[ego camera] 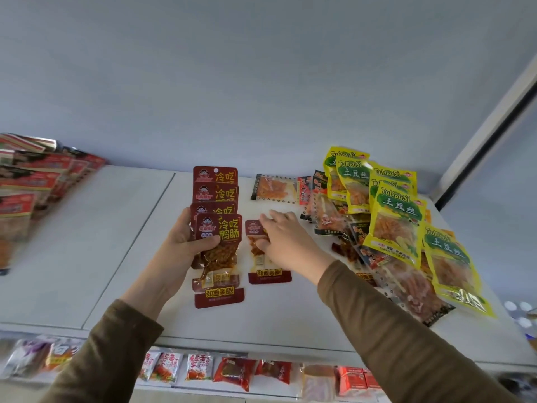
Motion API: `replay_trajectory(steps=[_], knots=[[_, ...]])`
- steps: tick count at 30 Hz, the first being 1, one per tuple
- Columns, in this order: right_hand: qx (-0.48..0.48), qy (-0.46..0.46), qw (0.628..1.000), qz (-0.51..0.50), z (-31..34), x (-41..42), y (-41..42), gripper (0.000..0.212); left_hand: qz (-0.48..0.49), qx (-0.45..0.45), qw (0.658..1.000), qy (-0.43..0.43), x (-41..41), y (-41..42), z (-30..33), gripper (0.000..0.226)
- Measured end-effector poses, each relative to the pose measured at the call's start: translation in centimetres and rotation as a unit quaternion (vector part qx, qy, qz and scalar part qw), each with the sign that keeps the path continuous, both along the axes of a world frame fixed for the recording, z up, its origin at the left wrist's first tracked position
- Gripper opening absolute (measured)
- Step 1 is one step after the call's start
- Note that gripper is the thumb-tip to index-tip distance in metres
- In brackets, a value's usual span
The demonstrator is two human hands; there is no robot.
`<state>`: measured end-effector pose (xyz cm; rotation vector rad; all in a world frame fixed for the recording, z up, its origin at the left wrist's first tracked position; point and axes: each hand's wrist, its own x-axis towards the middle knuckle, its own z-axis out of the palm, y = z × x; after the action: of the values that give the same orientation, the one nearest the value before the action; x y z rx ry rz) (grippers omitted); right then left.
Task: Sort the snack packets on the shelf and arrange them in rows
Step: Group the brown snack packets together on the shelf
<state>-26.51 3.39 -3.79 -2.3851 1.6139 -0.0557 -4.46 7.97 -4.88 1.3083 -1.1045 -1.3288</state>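
Partly hidden, a red packet lies on the shelf under the spread right hand; the left hand grips fanned red packets, lower ones overlapped.

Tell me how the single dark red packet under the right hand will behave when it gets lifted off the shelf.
The dark red packet looks like a thin, flat film pouch, so it is probably light and bends when lifted. Its glossy surface may be slippery on the white shelf. The right hand pins its upper part, so pinching an edge seems likely.
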Motion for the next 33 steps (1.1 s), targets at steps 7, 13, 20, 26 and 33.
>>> replay_trajectory(steps=[7,13,20,26,33], knots=[[-0.005,0.01,0.999,-0.044,-0.6,-0.6,1.8,0.114,0.003,-0.004,0.999,0.038,0.2,0.2,0.0,0.048],[0.065,-0.071,0.992,-0.087,-0.5,-2.0,0.8,0.109,0.029,-0.013,0.998,0.062,0.2,-0.2,0.0,0.052],[0.062,-0.463,0.863,-0.193,-0.9,-2.9,0.9,0.015,0.071,-0.01,0.991,0.11,-0.3,-0.8,-0.8,0.047],[0.217,-0.667,0.692,-0.172,0.8,0.2,3.6,0.013,0.112,-0.008,0.983,0.143,-2.4,-1.6,-0.6,0.034],[0.219,-0.645,0.687,-0.254,-1.1,3.2,4.6,0.02,0.156,0.0,0.962,0.225,-5.3,-1.8,0.7,0.027]])
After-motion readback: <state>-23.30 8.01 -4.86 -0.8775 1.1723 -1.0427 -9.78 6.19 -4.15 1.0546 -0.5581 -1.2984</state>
